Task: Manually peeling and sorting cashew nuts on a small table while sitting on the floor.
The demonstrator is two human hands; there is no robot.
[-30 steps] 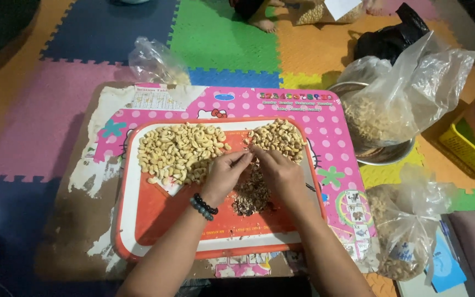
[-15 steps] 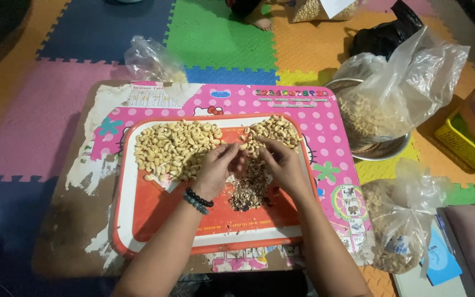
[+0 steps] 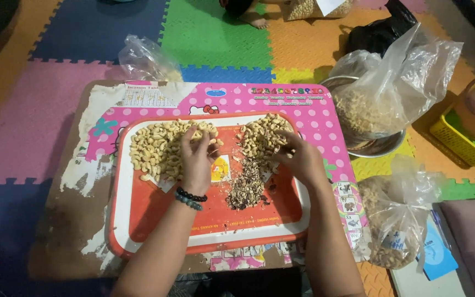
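Observation:
An orange-red tray with a white rim (image 3: 138,220) lies on a low pink table (image 3: 325,118). It holds a pile of pale cashews (image 3: 152,148) at the left, a pile of browner cashews (image 3: 259,135) at the right and a heap of dark skins (image 3: 246,190) in the middle. My left hand (image 3: 196,157), with a dark bead bracelet on the wrist, rests with fingers spread on the right edge of the pale pile. My right hand (image 3: 300,157) reaches into the browner pile; its fingertips touch the nuts, and I cannot see whether they hold one.
A metal bowl (image 3: 380,148) holding a clear bag of nuts (image 3: 383,93) stands right of the table. A tied bag of nuts (image 3: 397,220) lies nearer, a crumpled clear bag (image 3: 144,58) behind the table, a yellow basket (image 3: 460,140) far right. Another person's foot (image 3: 257,22) shows on the foam mats.
My hands were together over the skins heap. They have parted: the left went to the pale pile, the right to the browner pile.

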